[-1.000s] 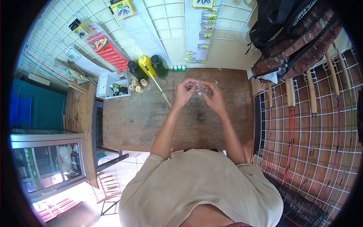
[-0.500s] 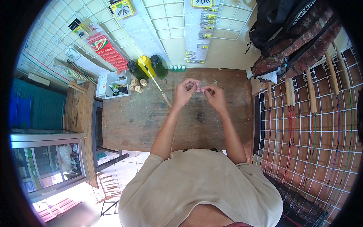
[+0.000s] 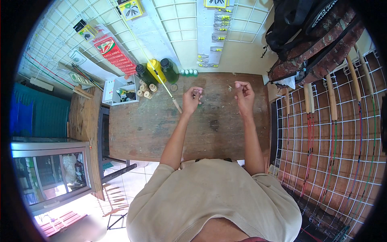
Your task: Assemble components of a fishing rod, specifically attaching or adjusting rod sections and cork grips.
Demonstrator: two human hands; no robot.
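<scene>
Over the wooden table [image 3: 161, 137], my left hand [image 3: 192, 99] is closed in a pinch, with a hint of something thin and pale at its fingertips. My right hand [image 3: 244, 98] is raised well apart from it, thumb pressed to the fingers; whatever it holds is too fine to make out. Beside the right fingertips a small pale object [image 3: 230, 88] shows at table level. A thin yellow-green fishing rod [image 3: 168, 92] slants down from the wall, its handle end close to my left wrist.
Dark bottles [image 3: 169, 71], a yellow bottle [image 3: 156, 71], wooden spools [image 3: 147, 94] and a white box [image 3: 121, 89] stand at the back left. Small capped vials [image 3: 189, 72] line the back edge. Bags [image 3: 310, 44] hang at right above a rod rack [image 3: 334, 137].
My hands were together, fingertips almost touching. They have parted: the right moved right and turned upward, the left shifted slightly left and down.
</scene>
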